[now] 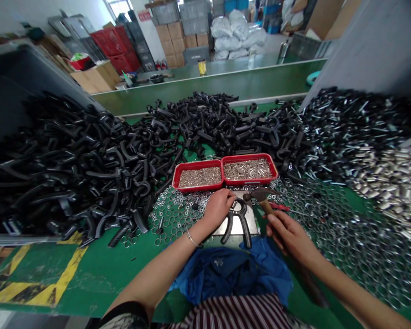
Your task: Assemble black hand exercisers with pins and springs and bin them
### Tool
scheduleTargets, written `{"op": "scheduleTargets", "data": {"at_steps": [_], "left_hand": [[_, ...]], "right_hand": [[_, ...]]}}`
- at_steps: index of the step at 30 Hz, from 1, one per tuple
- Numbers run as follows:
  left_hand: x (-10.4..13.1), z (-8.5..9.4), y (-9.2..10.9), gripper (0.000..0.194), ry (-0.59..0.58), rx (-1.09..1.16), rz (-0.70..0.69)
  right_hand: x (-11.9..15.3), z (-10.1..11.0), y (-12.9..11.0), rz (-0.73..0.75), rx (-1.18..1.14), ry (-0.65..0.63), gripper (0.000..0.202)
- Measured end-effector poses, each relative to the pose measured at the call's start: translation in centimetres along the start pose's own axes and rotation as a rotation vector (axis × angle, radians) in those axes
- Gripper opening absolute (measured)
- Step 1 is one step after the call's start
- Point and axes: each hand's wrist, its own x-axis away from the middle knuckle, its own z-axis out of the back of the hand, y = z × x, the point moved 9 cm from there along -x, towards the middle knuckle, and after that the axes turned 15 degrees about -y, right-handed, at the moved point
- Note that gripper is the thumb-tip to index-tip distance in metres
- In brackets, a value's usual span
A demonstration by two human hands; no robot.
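Note:
In the head view a black plastic spring-clamp body (239, 219) with two spread handles lies on a bright metal plate (252, 224). My left hand (219, 208) rests at its upper left end, fingertips pinched together there; whatever they pinch is too small to make out. My right hand (289, 235) is wrapped round the wooden handle of a claw hammer (260, 195). The hammer's head hangs just right of the clamp's top, apart from my left fingers. Beneath the plate's near edge lies a bunched blue cloth (222, 269).
Two red trays (197, 186) of small metal pins and rivets stand behind the plate. Black clamp parts (123, 169) heap up left and behind. Metal rings (349, 228) spread right, below silvery sleeves (390, 178). A red-handled tool (279, 207) lies beside the hammer.

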Motion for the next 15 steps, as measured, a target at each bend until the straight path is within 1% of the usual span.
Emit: {"op": "scheduleTargets", "data": {"at_steps": [2,4,6,7,9,11,12,13,15], "left_hand": [[-0.1,-0.4,1.0,0.019,-0.017,-0.190,-0.081],[-0.2,-1.2,1.9,0.021,-0.060,-0.367,-0.206],[-0.3,-1.9,2.3,0.023,-0.108,-0.436,-0.290],[-0.2,-1.9,2.2,0.022,-0.117,-0.421,-0.293],[0.2,-1.1,1.7,0.024,-0.080,-0.337,-0.234],[1.5,0.0,1.5,0.033,-0.012,-0.260,-0.169],[2.3,0.3,1.7,0.035,0.008,-0.247,-0.160],[3.2,0.3,2.1,0.034,0.007,-0.251,-0.175],[4.8,-0.4,3.1,0.032,-0.040,-0.296,-0.249]], "right_hand": [[0.0,0.0,0.1,-0.001,0.002,0.004,0.038],[-0.2,0.2,0.2,-0.004,0.019,0.005,0.039],[-0.3,0.5,0.0,-0.017,0.070,-0.001,0.040],[-0.4,0.8,-0.4,-0.025,0.124,-0.004,0.040],[-0.4,1.2,-1.9,-0.014,0.293,-0.019,0.038],[-0.2,1.3,-4.3,0.032,0.485,-0.032,0.036],[0.0,1.2,-5.7,0.067,0.566,-0.030,0.035],[0.1,1.1,-6.9,0.103,0.632,-0.019,0.034],[-0.1,1.0,-8.8,0.145,0.754,0.018,0.035]]}}
